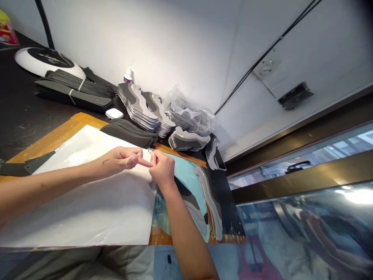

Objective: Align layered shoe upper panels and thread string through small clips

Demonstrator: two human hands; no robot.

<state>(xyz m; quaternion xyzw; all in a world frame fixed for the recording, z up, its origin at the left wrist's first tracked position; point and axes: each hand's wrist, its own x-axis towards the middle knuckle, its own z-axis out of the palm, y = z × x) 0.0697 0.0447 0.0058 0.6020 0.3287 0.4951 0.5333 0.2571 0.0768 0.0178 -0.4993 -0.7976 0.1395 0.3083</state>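
Note:
Over the white sheet [96,202], my left hand [121,160] and my right hand [163,169] meet close together. A thin white band [142,154], like a string or rubber band, runs between them. It loops round the fingers of my left hand, which are closed on it, with one finger pointing towards the right hand. The fingers of my right hand are curled and pinch the band's other end. Below and right of the right hand lie grey shoe-upper pieces [194,212] on a light-blue sheet [186,165], partly hidden by my forearm.
Behind the hands stand a dark stack of cut pieces [129,132], grey layered stacks [138,111] and a clear plastic bag [190,112]. Banded black strips [77,91] lie by the lamp base [49,62]. A small bottle [128,76] stands against the wall. Window rails [291,182] border the right.

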